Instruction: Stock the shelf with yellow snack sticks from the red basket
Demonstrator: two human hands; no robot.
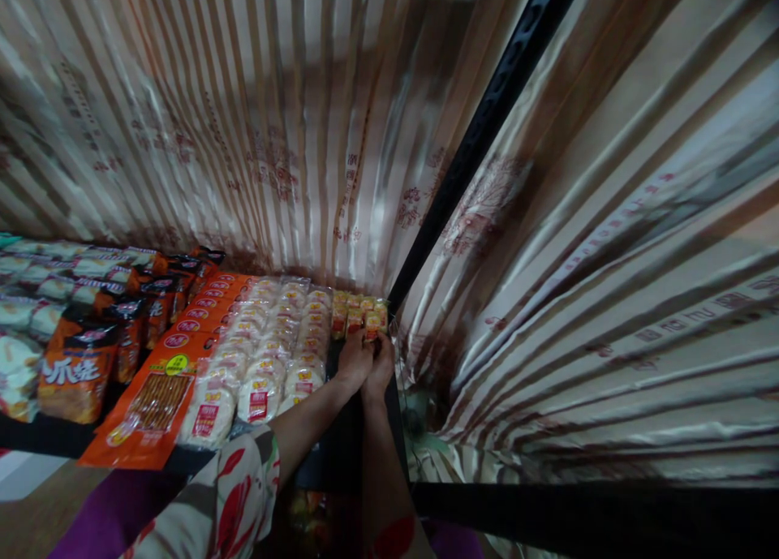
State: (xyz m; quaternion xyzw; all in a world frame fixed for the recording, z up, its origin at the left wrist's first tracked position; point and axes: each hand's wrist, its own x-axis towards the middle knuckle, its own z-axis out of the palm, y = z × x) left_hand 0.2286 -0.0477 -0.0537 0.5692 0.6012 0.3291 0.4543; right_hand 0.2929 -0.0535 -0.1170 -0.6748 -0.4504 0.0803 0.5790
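Both hands reach to the far right end of a shelf of packaged snacks. My left hand (354, 361) and my right hand (380, 363) sit close together, fingers curled onto small yellow and red snack packets (359, 311) standing in a short row against the curtain. The fingertips press on the nearest packet of that row. To the left lie rows of round white rice cracker packs (277, 340). A floral sleeve (234, 494) covers my left upper arm.
Orange flat packets (159, 401) lie in a column left of the crackers, with dark orange bags (79, 372) and pale packs further left. A striped shiny curtain (243, 121) hangs behind and to the right. A black metal post (480, 129) rises at the shelf corner.
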